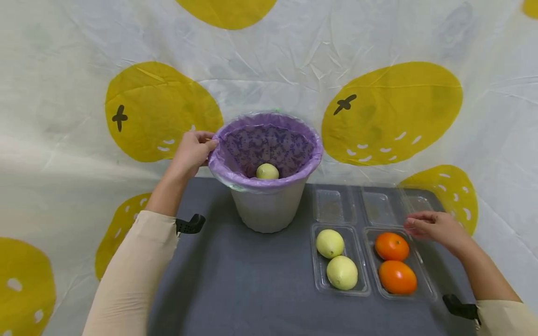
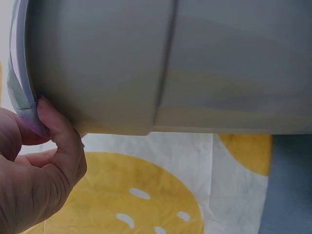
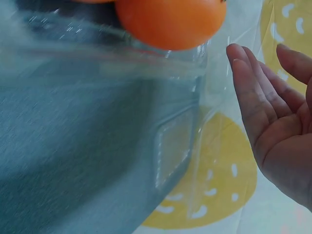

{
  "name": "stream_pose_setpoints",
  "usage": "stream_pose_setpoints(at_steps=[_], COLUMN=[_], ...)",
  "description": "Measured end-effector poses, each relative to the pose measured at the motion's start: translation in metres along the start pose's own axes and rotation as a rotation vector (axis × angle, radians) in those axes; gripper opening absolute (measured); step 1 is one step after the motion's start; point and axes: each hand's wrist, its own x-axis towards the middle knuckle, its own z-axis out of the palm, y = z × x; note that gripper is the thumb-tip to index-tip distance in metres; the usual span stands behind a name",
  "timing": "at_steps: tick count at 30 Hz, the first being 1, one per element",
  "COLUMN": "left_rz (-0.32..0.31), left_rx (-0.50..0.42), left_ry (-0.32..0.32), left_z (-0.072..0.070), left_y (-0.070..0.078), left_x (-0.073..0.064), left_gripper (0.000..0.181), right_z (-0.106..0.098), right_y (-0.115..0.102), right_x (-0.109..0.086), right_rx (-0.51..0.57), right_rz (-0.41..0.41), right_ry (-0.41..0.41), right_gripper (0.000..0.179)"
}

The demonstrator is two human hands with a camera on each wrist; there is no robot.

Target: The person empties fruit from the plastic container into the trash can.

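Note:
My left hand (image 1: pixel 191 151) grips the left rim of a light waste bin (image 1: pixel 269 210) lined with a purple plastic bag (image 1: pixel 313 140). In the left wrist view, its thumb and fingers pinch the bag-covered edge (image 2: pixel 34 117). Inside the bin is a pale yellow round fruit (image 1: pixel 267 171). My right hand (image 1: pixel 439 231) hovers with extended fingers and holds nothing, just beyond the upper right of a clear plastic box (image 1: pixel 426 284). Two smooth orange fruits lie in that box, a rear one (image 1: pixel 392 246) and a front one (image 1: pixel 397 277). The right wrist view shows one orange fruit (image 3: pixel 170 19) near the fingertips.
Left of the orange fruits, another clear box (image 1: pixel 319 280) holds two pale yellow fruits (image 1: pixel 342 273). Clear hinged lids (image 1: pixel 334 205) lie open behind the boxes on the grey table (image 1: pixel 260 280). A white cloth (image 1: pixel 277 56) printed with yellow shapes hangs behind the bin.

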Motion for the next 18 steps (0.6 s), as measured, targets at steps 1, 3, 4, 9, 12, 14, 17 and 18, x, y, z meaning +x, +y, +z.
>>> stream_pose_setpoints(at_steps=[1, 3, 4, 9, 12, 14, 17, 18], left_rz=[0.001, 0.002, 0.001, -0.011, -0.017, -0.018, -0.016, -0.013], left_rx=[-0.002, -0.004, -0.004, -0.003, -0.004, -0.009, -0.018, -0.019], left_ry=[-0.003, -0.003, -0.002, 0.008, 0.007, 0.006, 0.007, 0.007], left_z=[0.0, 0.001, 0.001, 0.001, 0.001, 0.001, 0.001, 0.001], left_y=[0.0, 0.0, 0.0, 0.001, 0.001, 0.001, 0.002, 0.002], left_x=[0.0, 0.0, 0.0, 0.0, -0.001, -0.001, -0.001, -0.001], left_gripper=[0.044, 0.044, 0.045, 0.045, 0.045, 0.045, 0.045, 0.045], right_z=[0.0, -0.001, -0.002, -0.005, -0.006, -0.007, -0.006, -0.005], right_y=[0.002, 0.006, 0.009, 0.019, 0.026, 0.03, 0.038, 0.041], right_x=[-0.002, -0.007, -0.009, -0.012, -0.014, -0.015, -0.016, -0.016], right_rx=[-0.009, -0.017, -0.018, 0.008, 0.002, -0.013, -0.039, -0.038], right_rz=[0.007, 0.013, 0.017, 0.051, 0.084, 0.108, 0.132, 0.14], right_ry=[-0.006, -0.011, -0.01, -0.015, -0.04, -0.061, -0.091, -0.103], right_gripper=[0.062, 0.061, 0.061, 0.06, 0.06, 0.059, 0.059, 0.059])
